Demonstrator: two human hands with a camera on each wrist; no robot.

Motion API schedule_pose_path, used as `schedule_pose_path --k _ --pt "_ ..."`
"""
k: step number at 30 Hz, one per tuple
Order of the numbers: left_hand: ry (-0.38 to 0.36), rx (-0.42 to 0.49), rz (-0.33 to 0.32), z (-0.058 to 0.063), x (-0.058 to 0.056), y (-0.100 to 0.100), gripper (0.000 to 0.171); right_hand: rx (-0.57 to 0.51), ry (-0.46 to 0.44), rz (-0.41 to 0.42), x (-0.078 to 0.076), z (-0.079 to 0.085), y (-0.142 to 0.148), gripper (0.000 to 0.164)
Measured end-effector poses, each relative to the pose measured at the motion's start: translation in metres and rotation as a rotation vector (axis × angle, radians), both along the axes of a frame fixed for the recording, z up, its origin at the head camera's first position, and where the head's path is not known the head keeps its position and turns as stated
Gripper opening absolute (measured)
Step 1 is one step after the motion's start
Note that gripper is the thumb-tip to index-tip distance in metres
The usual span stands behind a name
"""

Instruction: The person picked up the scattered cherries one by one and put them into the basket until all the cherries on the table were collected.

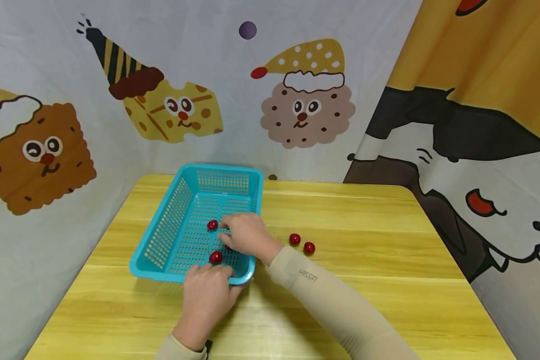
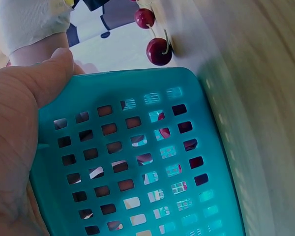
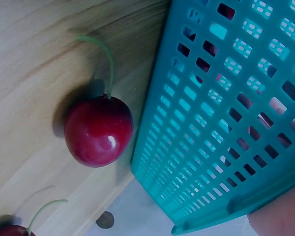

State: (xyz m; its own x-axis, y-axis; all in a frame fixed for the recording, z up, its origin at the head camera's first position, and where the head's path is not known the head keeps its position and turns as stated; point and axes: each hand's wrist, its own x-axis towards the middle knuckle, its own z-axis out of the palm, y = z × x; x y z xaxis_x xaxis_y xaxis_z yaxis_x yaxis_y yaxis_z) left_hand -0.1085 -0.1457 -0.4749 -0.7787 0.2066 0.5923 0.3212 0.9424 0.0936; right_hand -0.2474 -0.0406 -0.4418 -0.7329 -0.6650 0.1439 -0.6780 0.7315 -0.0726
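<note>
Left hand (image 1: 207,292) grips the blue basket (image 1: 162,275) by its near rim; right hand (image 1: 247,234) is inside, its hold hidden. Steady left pressure should help. Cherries (image 1: 215,257) lie near the right fingers, two more cherries (image 1: 302,243) beside that wrist; light fingertips would spare stems (image 3: 111,69).

I count one blue basket (image 1: 157,275) left of centre, at least two cherries (image 1: 215,257) inside it, partly blocked from view, two loose cherries (image 1: 294,239) near centre, one tabletop (image 1: 364,215), three printed snack faces (image 1: 173,116) above.
</note>
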Motion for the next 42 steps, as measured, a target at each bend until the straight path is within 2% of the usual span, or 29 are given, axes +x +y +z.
schedule_pose_path --k 10,13,17,20,23,25,27,31,35,39,42 --pt "-0.005 0.01 0.01 0.001 0.001 0.002 0.039 -0.105 -0.027 0.058 -0.001 0.001 0.007 0.027" --pt "-0.006 0.008 0.003 0.001 0.001 0.003 0.042 -0.193 -0.062 0.095 0.001 0.001 0.014 0.03" --pt "-0.005 0.009 -0.004 0.001 0.0 0.003 0.043 -0.375 -0.064 0.113 0.006 0.002 0.033 0.032" --pt "-0.012 0.008 -0.003 0.002 0.0 0.003 0.041 -0.505 -0.032 0.071 0.008 -0.001 0.054 0.031" --pt "-0.027 0.004 0.006 0.003 -0.001 0.003 0.039 -0.576 -0.057 -0.017 0.008 -0.006 0.076 0.031" --pt "-0.041 -0.001 0.012 0.003 -0.001 0.002 0.038 -0.554 -0.106 -0.075 0.009 -0.01 0.09 0.03" --pt "-0.053 -0.007 0.017 0.002 0.0 0.002 0.038 -0.483 -0.148 -0.094 0.012 -0.014 0.102 0.03" --pt "-0.065 -0.018 0.029 0.004 0.0 0.001 0.038 -0.291 -0.138 -0.005 0.023 -0.021 0.121 0.035" --pt "-0.071 -0.028 0.041 0.005 0.0 0.0 0.036 -0.148 -0.1 0.082 0.034 -0.028 0.127 0.047" --pt "-0.072 -0.043 0.044 0.006 0.001 0.002 0.035 -0.059 -0.087 0.124 0.042 -0.036 0.127 0.05" --pt "-0.068 -0.039 0.044 0.007 0.001 0.005 0.035 -0.052 -0.049 0.13 0.045 -0.04 0.124 0.044"
